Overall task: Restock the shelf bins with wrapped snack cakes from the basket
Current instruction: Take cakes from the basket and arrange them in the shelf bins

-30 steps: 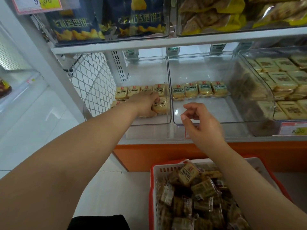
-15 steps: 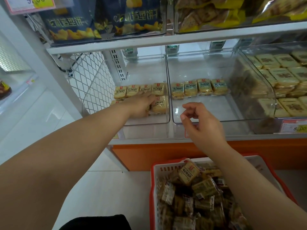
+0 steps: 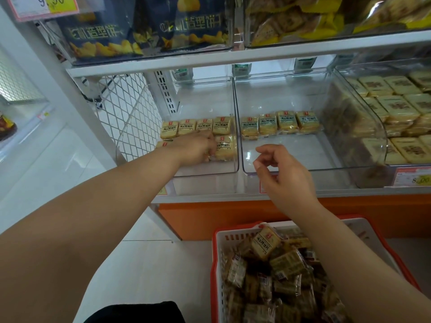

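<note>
- While a person restocked a shop shelf, the left hand (image 3: 198,148) reached into the left clear plastic shelf bin (image 3: 205,173), its fingers lying on a yellow wrapped snack cake (image 3: 225,147) in the bin's front row; whether they gripped the cake or merely pressed on it could not be told.
- Behind that cake, at the back of the same bin, stood a row of four yellow wrapped snack cakes (image 3: 196,128), and the corner of one more cake (image 3: 163,144) showed just left of the wrist.
- To the right of the left bin, touching it, stood a second clear plastic bin (image 3: 310,169) with a back row of four matching cakes (image 3: 279,123).
- Hovering in front of that second bin, the right hand (image 3: 284,178) held nothing, its fingers loosely curled and thumb and forefinger slightly apart.
- Further right of the left bin, a third clear bin (image 3: 377,145) was piled with pale flat wrapped cakes (image 3: 398,108).
- Below and right of the left bin, on the floor, sat a white plastic basket with a red rim (image 3: 215,264), heaped with more wrapped snack cakes (image 3: 265,244).
- Above the left bin, dark blue snack bags (image 3: 144,26) filled an upper bin, with a pink and yellow price tag (image 3: 46,5) to their left.
</note>
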Motion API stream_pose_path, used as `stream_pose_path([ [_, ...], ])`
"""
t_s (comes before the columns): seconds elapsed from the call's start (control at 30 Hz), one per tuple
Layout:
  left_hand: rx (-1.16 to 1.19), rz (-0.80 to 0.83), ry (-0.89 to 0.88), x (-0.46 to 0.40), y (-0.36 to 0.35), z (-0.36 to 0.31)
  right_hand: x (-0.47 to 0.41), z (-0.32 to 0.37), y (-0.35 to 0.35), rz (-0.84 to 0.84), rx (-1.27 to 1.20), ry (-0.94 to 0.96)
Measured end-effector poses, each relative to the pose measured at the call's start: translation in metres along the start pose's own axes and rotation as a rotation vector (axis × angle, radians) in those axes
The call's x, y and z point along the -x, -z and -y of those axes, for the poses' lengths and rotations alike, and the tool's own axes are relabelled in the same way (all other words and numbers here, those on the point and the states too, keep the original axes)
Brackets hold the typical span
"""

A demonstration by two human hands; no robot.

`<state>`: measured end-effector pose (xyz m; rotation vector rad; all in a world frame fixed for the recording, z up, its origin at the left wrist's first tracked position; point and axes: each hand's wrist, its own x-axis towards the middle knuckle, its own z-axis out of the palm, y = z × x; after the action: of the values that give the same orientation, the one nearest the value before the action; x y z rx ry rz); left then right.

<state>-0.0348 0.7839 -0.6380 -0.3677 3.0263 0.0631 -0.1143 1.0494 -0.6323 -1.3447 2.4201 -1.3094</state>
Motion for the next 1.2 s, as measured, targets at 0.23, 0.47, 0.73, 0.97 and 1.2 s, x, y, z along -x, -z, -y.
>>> stream_pose_path([
  [0.23, -0.156, -0.033, -0.058, 0.0, 0.001, -0.002, 0.0, 0.002, 0.0, -0.012, -0.033, -0.035],
  [0.47, -0.064, -0.058, 0.074, -0.001, -0.001, -0.011, -0.001, 0.001, 0.0, -0.003, -0.028, -0.044],
  [0.73, 0.037, 0.128, 0.286, 0.009, 0.014, 0.008, -0.002, 0.002, -0.001, 0.004, -0.018, -0.062],
  [0.97, 0.035, 0.167, 0.37, 0.043, 0.003, 0.046, -0.001, 0.005, -0.004, 0.0, 0.028, -0.033],
  [1.2, -0.016, 0.126, 0.383, 0.04, 0.002, 0.045, -0.002, 0.005, -0.005, 0.007, 0.074, -0.023],
])
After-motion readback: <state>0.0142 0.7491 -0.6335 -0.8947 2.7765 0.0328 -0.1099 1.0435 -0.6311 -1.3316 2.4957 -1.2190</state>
